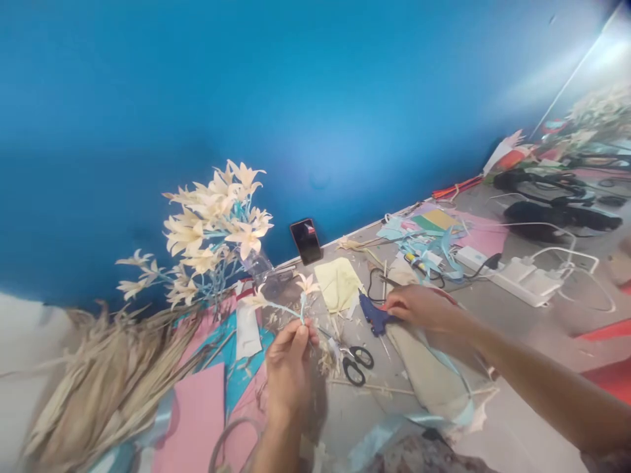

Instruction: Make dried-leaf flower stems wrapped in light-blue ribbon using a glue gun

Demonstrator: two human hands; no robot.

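Blue wall (325, 98) behind; cluttered grey bench (350, 410) below, slanting up toward the right.

Left hand (290, 355): up from bottom edge, above the bench, fingers curled, thumb tip pressed toward fingertips. Grip narrow, pinching flower sprig (302, 307) low on its stem, near mid-view. Right hand (419, 305): stretched in from lower right, forearm long and slanted, fingers bunched together at rear of blue glue gun (374, 316). Cannot tell whether clasping or merely touching; grip state unclear there.

Sprig: two pale cream blooms, peach-tinged at centre, pointed petals, thin light-blue stems forking in a V just above left fingertips. One bloom upright, other leaning out to left. Similar to big bunch of cream flowers (217, 226) at upper left, by the wall.

Just right of left hand, black-handled scissors (350, 353) lying on bench. Beyond sprig, pale yellow square (338, 286) and, against wall, phone (305, 241). At lower left, dried husks (108, 387) beside pink sheet (192, 420).
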